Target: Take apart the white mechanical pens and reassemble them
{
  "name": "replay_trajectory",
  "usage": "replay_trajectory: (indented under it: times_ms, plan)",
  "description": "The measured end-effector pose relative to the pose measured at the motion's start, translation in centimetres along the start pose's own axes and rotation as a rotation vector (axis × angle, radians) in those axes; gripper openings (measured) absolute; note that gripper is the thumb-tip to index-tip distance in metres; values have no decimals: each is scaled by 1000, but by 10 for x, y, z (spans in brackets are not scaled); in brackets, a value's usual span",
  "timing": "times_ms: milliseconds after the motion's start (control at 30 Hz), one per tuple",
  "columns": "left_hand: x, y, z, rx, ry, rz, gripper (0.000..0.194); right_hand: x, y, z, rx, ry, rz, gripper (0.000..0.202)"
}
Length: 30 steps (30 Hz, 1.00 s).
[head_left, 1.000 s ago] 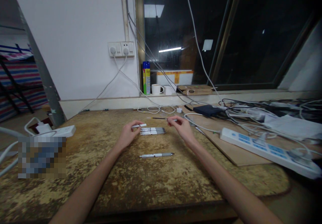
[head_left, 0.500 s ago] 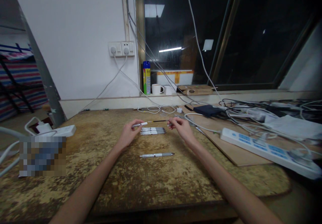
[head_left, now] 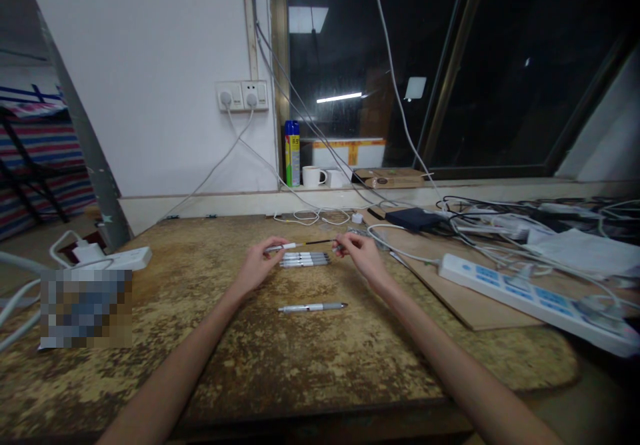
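Observation:
My left hand [head_left: 261, 258] pinches a white pen barrel [head_left: 283, 248] between thumb and fingers. A thin dark pen refill [head_left: 319, 241] runs from the barrel's right end to my right hand [head_left: 356, 250]. The fingertips of that hand are closed around the refill's far end; a small greyish bit shows there, too small to make out. Just below and between both hands lie several white and grey pens [head_left: 304, 259], side by side in a row. Nearer to me, a single white pen with a grey grip [head_left: 313, 308] lies on the worn table [head_left: 320, 358].
A white power strip [head_left: 530, 298] lies at the right by a brown board [head_left: 465, 298] and tangled cables. Another power strip [head_left: 131, 259] stands at the left, above a blurred-out item [head_left: 86, 308]. A spray can [head_left: 292, 155] and a mug [head_left: 313, 176] stand on the sill.
The barrel in my left hand has shifted slightly right, so a little less of the refill shows between the hands. My right hand and the pens on the table stay put.

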State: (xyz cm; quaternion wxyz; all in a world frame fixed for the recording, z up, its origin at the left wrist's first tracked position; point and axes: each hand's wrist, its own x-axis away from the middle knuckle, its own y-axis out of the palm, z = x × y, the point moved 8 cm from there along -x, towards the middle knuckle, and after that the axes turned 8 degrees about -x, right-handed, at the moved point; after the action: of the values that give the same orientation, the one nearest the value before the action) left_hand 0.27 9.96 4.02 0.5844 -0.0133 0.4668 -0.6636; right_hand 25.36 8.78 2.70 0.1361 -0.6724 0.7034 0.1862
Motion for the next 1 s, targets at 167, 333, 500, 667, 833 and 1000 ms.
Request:
replay_trajectory:
  times_ms: [167,333,500,667,833,1000]
  plan:
    - [0,0,-3,-17,-13,3,28,0,1,-1,16,-8,-11,38]
    - [1,2,7,-3,-4,-40,31,2,7,-3,81,-35,-36,36]
    - [3,5,22,51,35,-99,32,9,22,-5,173,-63,-115,33]
    - [5,10,25,64,27,-133,31,12,29,0,172,-51,-152,32]
    - [6,9,27,53,33,-132,33,11,30,8,186,-36,-180,30]
    - [7,9,31,34,49,-148,32,11,30,11,163,0,-176,31]
